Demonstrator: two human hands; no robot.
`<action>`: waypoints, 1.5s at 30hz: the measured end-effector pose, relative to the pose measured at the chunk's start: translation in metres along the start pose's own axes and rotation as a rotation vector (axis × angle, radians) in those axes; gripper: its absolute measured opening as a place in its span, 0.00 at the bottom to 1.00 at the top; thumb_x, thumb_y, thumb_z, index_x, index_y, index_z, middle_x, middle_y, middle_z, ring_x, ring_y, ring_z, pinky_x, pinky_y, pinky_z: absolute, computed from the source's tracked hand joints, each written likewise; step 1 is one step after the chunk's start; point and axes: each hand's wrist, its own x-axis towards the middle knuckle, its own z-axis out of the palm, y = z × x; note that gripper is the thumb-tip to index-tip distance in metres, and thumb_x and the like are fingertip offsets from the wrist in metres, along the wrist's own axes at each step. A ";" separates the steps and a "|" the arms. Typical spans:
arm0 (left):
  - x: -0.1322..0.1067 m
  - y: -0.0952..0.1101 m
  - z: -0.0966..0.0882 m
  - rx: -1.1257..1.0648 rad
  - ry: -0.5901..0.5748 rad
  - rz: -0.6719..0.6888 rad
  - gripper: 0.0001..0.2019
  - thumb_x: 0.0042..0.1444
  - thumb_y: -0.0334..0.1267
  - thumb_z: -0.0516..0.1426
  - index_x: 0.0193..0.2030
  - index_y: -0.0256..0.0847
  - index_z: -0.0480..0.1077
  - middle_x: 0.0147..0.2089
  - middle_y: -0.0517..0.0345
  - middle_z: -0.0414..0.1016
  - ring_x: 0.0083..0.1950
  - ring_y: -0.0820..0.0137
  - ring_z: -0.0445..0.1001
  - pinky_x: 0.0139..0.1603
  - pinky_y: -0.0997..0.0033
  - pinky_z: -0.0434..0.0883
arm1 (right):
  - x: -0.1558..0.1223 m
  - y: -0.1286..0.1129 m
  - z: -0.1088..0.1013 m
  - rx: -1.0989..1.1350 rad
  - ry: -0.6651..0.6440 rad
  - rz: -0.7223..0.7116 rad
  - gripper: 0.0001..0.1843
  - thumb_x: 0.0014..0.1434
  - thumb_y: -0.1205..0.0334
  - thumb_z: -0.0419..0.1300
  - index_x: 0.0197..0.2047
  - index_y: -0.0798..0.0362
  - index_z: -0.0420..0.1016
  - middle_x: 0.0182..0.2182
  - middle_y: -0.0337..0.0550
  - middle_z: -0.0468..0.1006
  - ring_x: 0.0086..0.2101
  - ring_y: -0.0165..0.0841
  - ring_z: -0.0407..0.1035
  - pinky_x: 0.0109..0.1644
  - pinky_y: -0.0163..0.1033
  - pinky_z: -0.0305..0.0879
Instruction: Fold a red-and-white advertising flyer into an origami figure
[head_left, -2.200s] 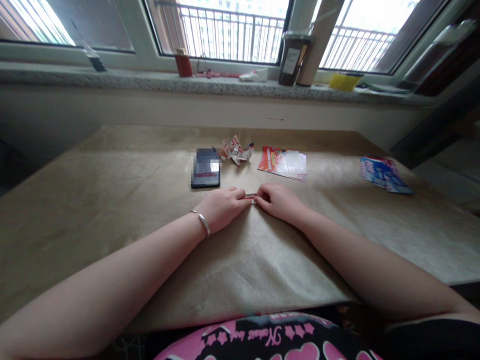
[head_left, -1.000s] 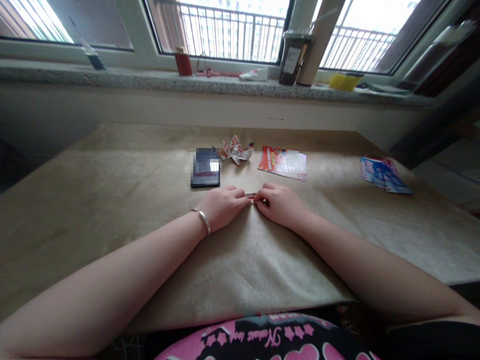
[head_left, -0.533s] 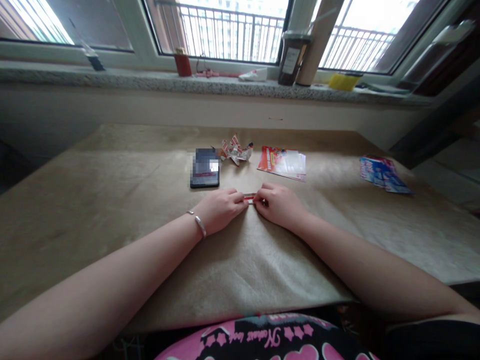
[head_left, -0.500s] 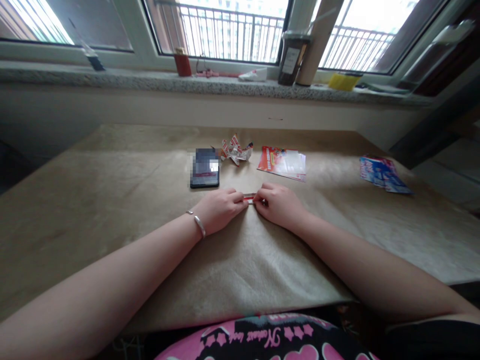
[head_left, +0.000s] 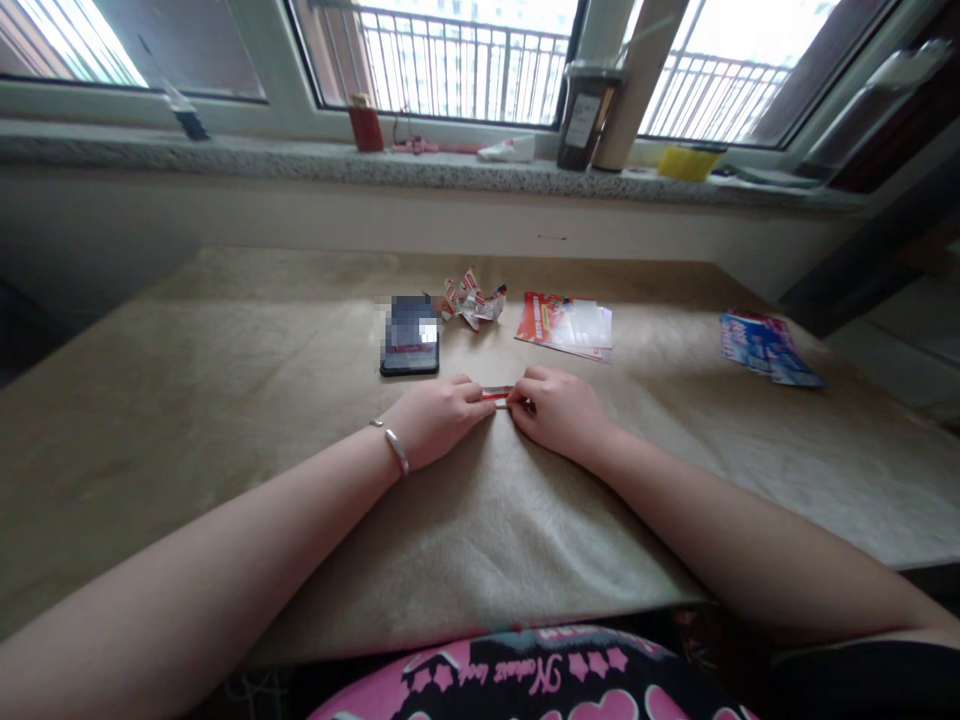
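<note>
A narrow strip of folded paper (head_left: pixel 496 393), red and white with a greyish edge, lies low over the table between my hands. My left hand (head_left: pixel 439 415), with a silver bracelet at the wrist, presses its closed fingers on the strip's left end. At the right end, the thumb and fingers of my right hand (head_left: pixel 559 410) pinch it. Most of the paper is hidden under the fingers. Just beyond my left hand lies a phone (head_left: pixel 410 338), its screen partly blurred. Past my right hand are red and white printed sheets (head_left: pixel 566 325), stacked loosely.
Crumpled printed paper (head_left: pixel 474 302) sits right of the phone. Blue printed leaflets (head_left: pixel 769 348) lie far right on the cloth-covered table (head_left: pixel 187 430). On the granite windowsill (head_left: pixel 285 163) stand a red container (head_left: pixel 365 125), a dark lidded jar (head_left: pixel 585 120) and a yellow object (head_left: pixel 688 162).
The fingers of my left hand have shifted slightly left along the strip, baring a little more of it. My right hand keeps its place.
</note>
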 end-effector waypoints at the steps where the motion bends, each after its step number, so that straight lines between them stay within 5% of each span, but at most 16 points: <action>1: 0.000 0.000 0.000 0.002 -0.002 0.000 0.11 0.61 0.33 0.53 0.48 0.43 0.71 0.36 0.57 0.72 0.38 0.70 0.70 0.34 0.74 0.67 | 0.000 0.000 0.000 -0.007 0.000 0.002 0.11 0.59 0.61 0.52 0.32 0.52 0.76 0.32 0.44 0.75 0.34 0.33 0.68 0.34 0.36 0.56; 29: 0.004 0.004 0.004 0.053 0.023 -0.003 0.14 0.64 0.35 0.51 0.54 0.47 0.68 0.41 0.59 0.72 0.37 0.70 0.67 0.33 0.73 0.64 | -0.010 0.012 -0.002 -0.044 -0.014 -0.174 0.14 0.62 0.62 0.51 0.42 0.48 0.77 0.36 0.43 0.76 0.36 0.33 0.68 0.40 0.36 0.58; 45: 0.006 0.005 -0.001 0.004 -0.020 -0.019 0.12 0.62 0.33 0.51 0.49 0.46 0.71 0.42 0.56 0.72 0.38 0.69 0.67 0.35 0.72 0.67 | -0.005 0.009 -0.012 -0.145 -0.115 -0.114 0.12 0.58 0.63 0.51 0.33 0.52 0.77 0.34 0.43 0.76 0.36 0.34 0.69 0.36 0.36 0.58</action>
